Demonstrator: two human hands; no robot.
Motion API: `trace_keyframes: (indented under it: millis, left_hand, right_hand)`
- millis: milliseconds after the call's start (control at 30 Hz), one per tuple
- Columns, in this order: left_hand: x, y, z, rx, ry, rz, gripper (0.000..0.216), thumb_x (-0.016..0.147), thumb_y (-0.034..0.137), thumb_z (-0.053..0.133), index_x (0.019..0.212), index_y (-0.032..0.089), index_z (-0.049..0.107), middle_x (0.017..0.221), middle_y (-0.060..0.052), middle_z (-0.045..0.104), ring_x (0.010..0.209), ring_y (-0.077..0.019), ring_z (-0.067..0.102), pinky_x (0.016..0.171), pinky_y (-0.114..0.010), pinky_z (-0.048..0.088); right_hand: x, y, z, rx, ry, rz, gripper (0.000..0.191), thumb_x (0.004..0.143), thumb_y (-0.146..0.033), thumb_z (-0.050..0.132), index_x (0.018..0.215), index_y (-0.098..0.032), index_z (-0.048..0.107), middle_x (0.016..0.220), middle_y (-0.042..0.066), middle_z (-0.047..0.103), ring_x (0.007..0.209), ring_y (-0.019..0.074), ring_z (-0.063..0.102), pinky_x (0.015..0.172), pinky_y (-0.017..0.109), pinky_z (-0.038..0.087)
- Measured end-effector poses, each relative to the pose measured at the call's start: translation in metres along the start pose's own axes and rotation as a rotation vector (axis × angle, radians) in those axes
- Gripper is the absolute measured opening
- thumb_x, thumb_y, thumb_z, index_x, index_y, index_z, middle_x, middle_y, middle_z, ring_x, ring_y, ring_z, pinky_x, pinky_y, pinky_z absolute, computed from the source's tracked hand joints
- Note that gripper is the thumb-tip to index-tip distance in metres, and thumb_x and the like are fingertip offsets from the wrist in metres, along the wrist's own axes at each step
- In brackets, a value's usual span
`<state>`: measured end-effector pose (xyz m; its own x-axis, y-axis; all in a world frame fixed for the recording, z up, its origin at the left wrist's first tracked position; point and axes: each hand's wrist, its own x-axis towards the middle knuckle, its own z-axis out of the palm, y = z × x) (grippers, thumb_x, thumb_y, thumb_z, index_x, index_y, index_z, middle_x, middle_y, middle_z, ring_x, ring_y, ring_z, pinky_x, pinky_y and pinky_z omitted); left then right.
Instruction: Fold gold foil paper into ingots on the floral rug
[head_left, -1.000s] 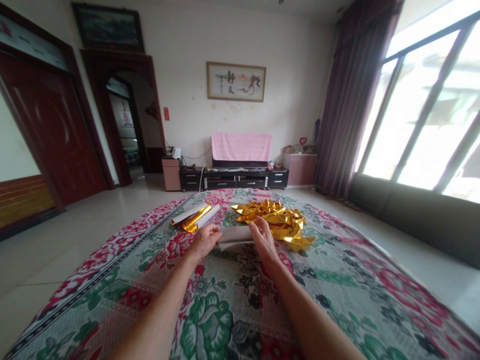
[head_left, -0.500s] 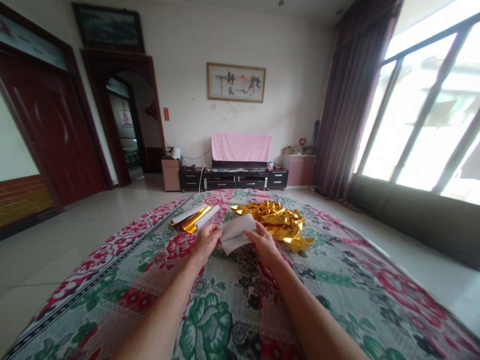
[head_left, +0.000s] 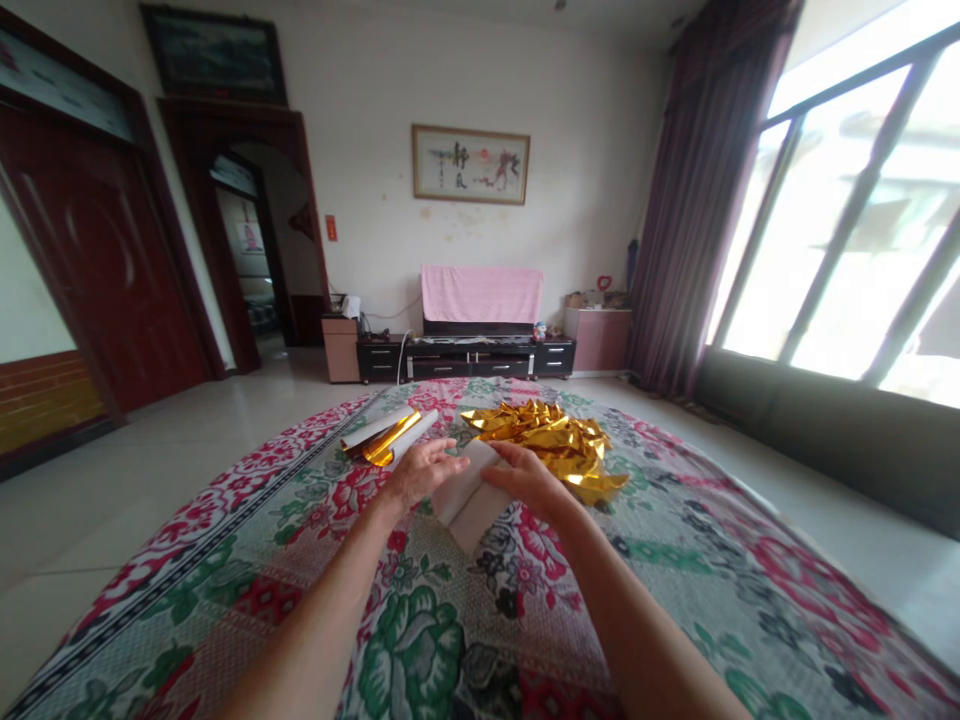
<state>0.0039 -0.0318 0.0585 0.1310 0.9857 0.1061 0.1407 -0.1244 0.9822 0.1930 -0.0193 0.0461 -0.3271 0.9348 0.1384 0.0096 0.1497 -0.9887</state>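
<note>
A sheet of white paper point(head_left: 471, 508) with a crease across it is held tilted above the patterned cloth. My right hand point(head_left: 529, 478) pinches its upper right edge between thumb and fingers. At the paper's left side is my left hand point(head_left: 418, 474), its fingers stretched and thumb apart; whether it touches the sheet is hard to see. Just beyond my right hand lies a heap of folded gold foil paper pieces point(head_left: 551, 435). Farther left, curled sheets of gold and white paper point(head_left: 390, 437) rest on the cloth.
The floral cloth point(head_left: 420, 650) covers a large rounded surface under my arms. Beyond it stand a low black TV cabinet point(head_left: 469, 365) and a TV draped with a pink towel point(head_left: 482, 293). A purple curtain point(head_left: 675, 220) hangs by the window at right.
The white paper has turned, its lower end swinging down toward me. My left hand's fingers have come off its left edge and spread, while my right hand keeps hold.
</note>
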Motion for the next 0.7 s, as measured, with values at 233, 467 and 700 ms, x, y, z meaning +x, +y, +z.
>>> trace_keyframes:
  millis: [233, 467, 700]
  left_hand:
    - [-0.008, -0.006, 0.007, -0.158, -0.346, -0.167, 0.051, 0.056, 0.035, 0.074, 0.102, 0.015, 0.064, 0.081, -0.006, 0.069, 0.075, -0.0204, 0.064, 0.063, -0.027, 0.049]
    - [-0.008, -0.015, 0.012, -0.131, -0.35, -0.275, 0.043, 0.052, 0.031, 0.075, 0.089, 0.012, 0.067, 0.079, -0.008, 0.07, 0.066, -0.0198, 0.062, 0.061, -0.029, 0.049]
    - [0.0, -0.02, 0.013, -0.171, -0.08, -0.184, 0.041, 0.055, 0.031, 0.072, 0.091, 0.011, 0.066, 0.08, -0.009, 0.07, 0.066, -0.0196, 0.063, 0.061, -0.028, 0.049]
  right_hand:
    - [-0.005, -0.017, -0.004, -0.257, -0.139, -0.093, 0.033, 0.062, -0.021, 0.062, 0.095, -0.019, 0.068, 0.071, -0.001, 0.066, 0.062, 0.0139, 0.055, 0.052, 0.022, 0.04]
    - [-0.007, -0.025, -0.003, -0.225, -0.145, -0.074, 0.033, 0.055, -0.011, 0.064, 0.086, -0.02, 0.069, 0.066, -0.003, 0.065, 0.058, 0.0127, 0.053, 0.049, 0.021, 0.04]
    - [0.001, -0.006, -0.001, 0.424, 0.033, 0.092, 0.037, 0.072, -0.047, 0.057, 0.095, -0.017, 0.06, 0.071, 0.003, 0.064, 0.059, 0.0134, 0.058, 0.054, 0.024, 0.045]
